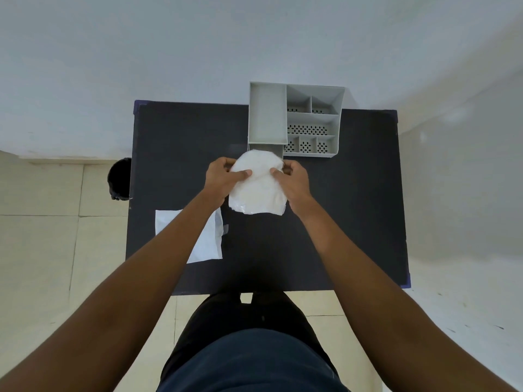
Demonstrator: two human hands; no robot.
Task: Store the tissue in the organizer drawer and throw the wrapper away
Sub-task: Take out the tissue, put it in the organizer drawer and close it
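A white tissue pack (258, 188), still partly in its clear wrapper, is held above the dark table just in front of the grey organizer (311, 120). My left hand (223, 176) grips its left side and my right hand (293, 181) grips its right side, thumbs on top. The organizer's drawer (278, 151) appears pulled out toward me, mostly hidden behind the tissue. A black bin (120, 178) stands on the floor left of the table.
A flat white packet (208, 241) lies on the black table (353, 207) under my left forearm. The organizer has a long tray and several perforated compartments. A white wall is behind, tiled floor to the left.
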